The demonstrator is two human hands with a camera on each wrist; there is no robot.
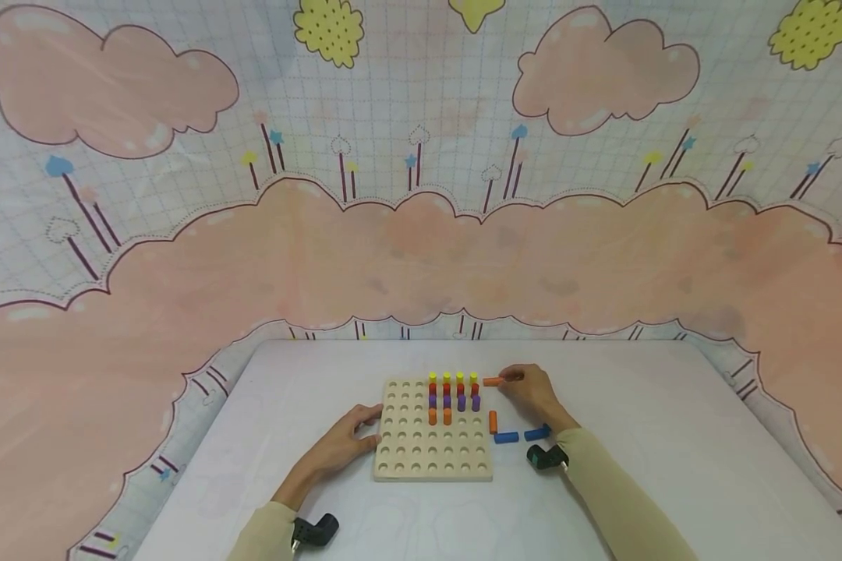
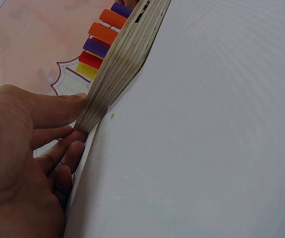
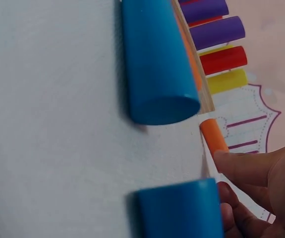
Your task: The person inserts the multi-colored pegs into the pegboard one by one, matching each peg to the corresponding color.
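Observation:
A square wooden pegboard [image 1: 400,450] with rows of round holes lies on the table. Upright in it stand rows of yellow, red and purple pegs [image 1: 461,403], plus two orange pegs [image 1: 447,417] in front. My left hand [image 1: 347,440] touches the board's left edge with thumb and fingertips; the left wrist view shows the fingertips against the layered side [image 2: 117,64]. Beyond the board's far right corner, my right hand [image 1: 529,386] pinches an orange peg [image 3: 214,135] by one end between thumb and fingers, its other end pointing toward the board.
Right of the board lie another orange peg [image 1: 493,422] and two blue pegs, one near the board [image 1: 507,438] and one by the right wrist [image 1: 535,434]. The white table [image 1: 603,483] meets a patterned cloth backdrop [image 1: 421,257] behind.

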